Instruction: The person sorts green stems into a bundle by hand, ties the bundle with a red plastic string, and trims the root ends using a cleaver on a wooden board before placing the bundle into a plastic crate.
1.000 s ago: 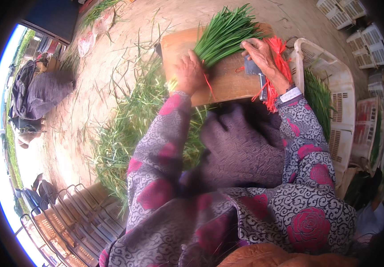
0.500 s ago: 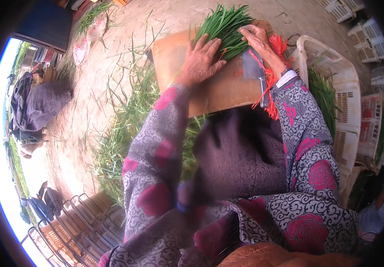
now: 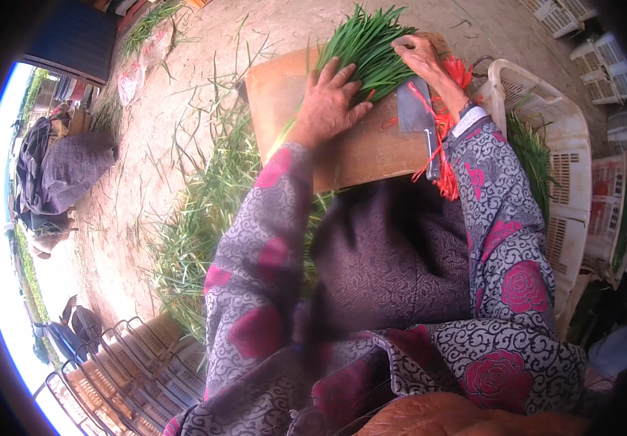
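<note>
A bundle of long green leaves, seemingly garlic chives (image 3: 368, 47), lies across the far part of a brown board (image 3: 357, 156). My left hand (image 3: 328, 102) rests on the bundle's near left side, open with fingers spread. At the bundle's right edge, my right hand (image 3: 422, 62) has thumb and fingertips pinched together against the leaves; what they hold is too small to make out. Just below my right hand lies a cleaver (image 3: 415, 109), its dark handle pointing toward me. Red plastic ties (image 3: 444, 171) lie along the cleaver and under my right wrist.
Loose leaves and trimmings (image 3: 204, 225) cover the ground left of the board. A white plastic crate (image 3: 571, 160) with more green leaves stands close by my right arm. Stacked crates (image 3: 132, 370) are at the lower left. Dark cloth (image 3: 81, 171) is heaped at the far left.
My left hand has shifted slightly to the right on the bundle, and pale stalks now show beside its wrist. My right hand stays at the bundle's right edge, fingers still pinched.
</note>
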### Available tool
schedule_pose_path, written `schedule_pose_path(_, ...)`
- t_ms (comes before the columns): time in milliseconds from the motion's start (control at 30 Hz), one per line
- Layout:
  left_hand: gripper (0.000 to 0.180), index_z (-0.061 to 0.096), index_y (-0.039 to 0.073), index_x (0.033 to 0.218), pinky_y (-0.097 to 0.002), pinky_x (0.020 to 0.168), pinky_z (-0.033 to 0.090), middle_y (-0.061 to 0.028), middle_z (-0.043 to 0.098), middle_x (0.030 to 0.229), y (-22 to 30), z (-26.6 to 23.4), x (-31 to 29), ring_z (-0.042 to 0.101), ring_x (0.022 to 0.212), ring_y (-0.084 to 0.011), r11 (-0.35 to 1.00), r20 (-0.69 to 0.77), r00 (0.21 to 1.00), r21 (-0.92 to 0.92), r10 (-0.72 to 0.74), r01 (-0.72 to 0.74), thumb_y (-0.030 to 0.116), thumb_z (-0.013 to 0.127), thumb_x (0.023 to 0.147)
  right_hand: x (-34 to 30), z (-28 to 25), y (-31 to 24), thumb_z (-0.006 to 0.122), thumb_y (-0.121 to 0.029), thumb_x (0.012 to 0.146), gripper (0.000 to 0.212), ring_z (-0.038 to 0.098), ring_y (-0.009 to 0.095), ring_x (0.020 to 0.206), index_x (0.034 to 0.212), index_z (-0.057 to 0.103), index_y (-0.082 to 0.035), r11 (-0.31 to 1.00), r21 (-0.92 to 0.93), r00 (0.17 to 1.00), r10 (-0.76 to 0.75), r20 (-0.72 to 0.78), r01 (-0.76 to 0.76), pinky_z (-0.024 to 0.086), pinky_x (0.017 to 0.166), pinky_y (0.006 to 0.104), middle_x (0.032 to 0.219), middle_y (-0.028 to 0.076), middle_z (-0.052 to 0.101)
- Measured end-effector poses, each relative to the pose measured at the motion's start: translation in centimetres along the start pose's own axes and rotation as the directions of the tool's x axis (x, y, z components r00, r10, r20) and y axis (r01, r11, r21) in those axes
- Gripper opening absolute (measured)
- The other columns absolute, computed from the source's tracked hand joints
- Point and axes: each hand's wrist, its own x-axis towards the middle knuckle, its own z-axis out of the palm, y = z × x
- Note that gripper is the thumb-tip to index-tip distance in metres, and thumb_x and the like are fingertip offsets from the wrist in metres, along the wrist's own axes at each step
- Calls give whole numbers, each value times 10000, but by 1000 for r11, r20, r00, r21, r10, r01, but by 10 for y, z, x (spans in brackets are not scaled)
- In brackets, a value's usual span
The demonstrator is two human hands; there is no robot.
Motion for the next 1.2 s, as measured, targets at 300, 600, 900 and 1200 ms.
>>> schedule_pose_path(300,459,718,151,1217,-589,1152,288,-134,485,1516,-19,4,-3,332,1449,-427,992,55,994,-86,-90,94,485,678,905,-8,6,-20,661,-300,908,362,703,249,868,1115,719,-8,984,168,996,53,77,-66,529,805,372,928,157,753)
schedule_pose_path(600,429,730,175,1211,-555,1152,315,-139,494,1514,-17,2,2,351,1440,-425,991,62,995,-109,-73,79,472,684,905,9,12,-2,649,-192,887,374,701,201,912,1197,680,15,990,131,991,-63,118,48,542,831,332,1054,156,745)
schedule_pose_path(900,420,737,171,1204,-537,1159,320,-141,498,1509,-17,-2,-2,357,1439,-417,991,51,996,-105,-74,79,468,677,913,7,17,-25,690,-243,875,332,713,297,915,1116,695,-15,983,-46,966,-168,197,180,550,804,408,1041,190,730)
schedule_pose_path(1200,563,720,62,1182,-557,1138,333,-139,529,1471,22,-2,-2,388,1425,-393,999,85,996,-32,-40,42,498,721,825,3,11,-31,604,-233,872,234,672,446,948,912,657,-9,862,-484,973,41,-226,-148,527,817,549,980,233,708)
